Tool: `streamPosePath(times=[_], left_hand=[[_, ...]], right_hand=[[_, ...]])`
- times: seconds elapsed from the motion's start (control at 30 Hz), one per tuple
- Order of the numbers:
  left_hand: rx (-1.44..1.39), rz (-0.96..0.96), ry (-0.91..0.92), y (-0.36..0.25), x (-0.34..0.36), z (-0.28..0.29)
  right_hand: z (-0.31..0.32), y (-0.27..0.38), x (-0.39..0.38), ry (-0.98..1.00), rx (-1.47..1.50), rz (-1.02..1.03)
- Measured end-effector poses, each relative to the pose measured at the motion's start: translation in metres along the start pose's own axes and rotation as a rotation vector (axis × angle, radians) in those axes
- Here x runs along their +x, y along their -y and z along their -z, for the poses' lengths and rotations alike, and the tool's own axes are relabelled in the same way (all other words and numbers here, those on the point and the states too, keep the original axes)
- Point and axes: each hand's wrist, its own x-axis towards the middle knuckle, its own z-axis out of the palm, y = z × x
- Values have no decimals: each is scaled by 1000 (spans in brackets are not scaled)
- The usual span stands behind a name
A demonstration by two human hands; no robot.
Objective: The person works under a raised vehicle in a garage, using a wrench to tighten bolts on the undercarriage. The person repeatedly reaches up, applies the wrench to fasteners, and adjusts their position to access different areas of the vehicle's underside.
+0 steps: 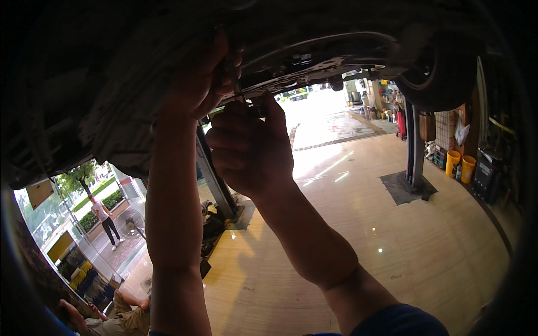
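Both my arms reach up beneath the dark underside of a raised car (pixel 314 47). A slim metal rod-shaped tool (pixel 234 78) runs at a slant between my hands; its exact kind is too dark to make out. My left hand (pixel 197 81) is higher up, with its fingers curled round the upper part of the tool. Just below and to the right, my right hand (pixel 249 148) is closed round the tool's lower end, thumb pointing up. Shadow hides the tool's upper tip and whatever it touches on the car.
A lift post (pixel 413 145) stands on the right, another post (pixel 216 173) behind my forearms. The car's wheel (pixel 428 78) hangs at upper right. Orange buckets (pixel 453 162) line the right wall. At left are a fan (pixel 131 223), a standing person (pixel 103 218) and a seated person (pixel 120 313).
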Motion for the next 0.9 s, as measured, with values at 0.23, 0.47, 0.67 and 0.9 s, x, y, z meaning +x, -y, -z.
streamPosePath(times=[0.23,0.47,0.67,0.9], left_hand=[[11,110,-317,41,-22,10],[-353,34,-371,93,-1,40],[-399,149,-404,70,16,26],[-756,138,-62,70,6,76]], right_hand=[[5,-6,6,25,-176,9],[4,2,13,-577,-1723,426],[-7,43,9,-252,-2716,629],[-34,47,12,-33,-3296,376]])
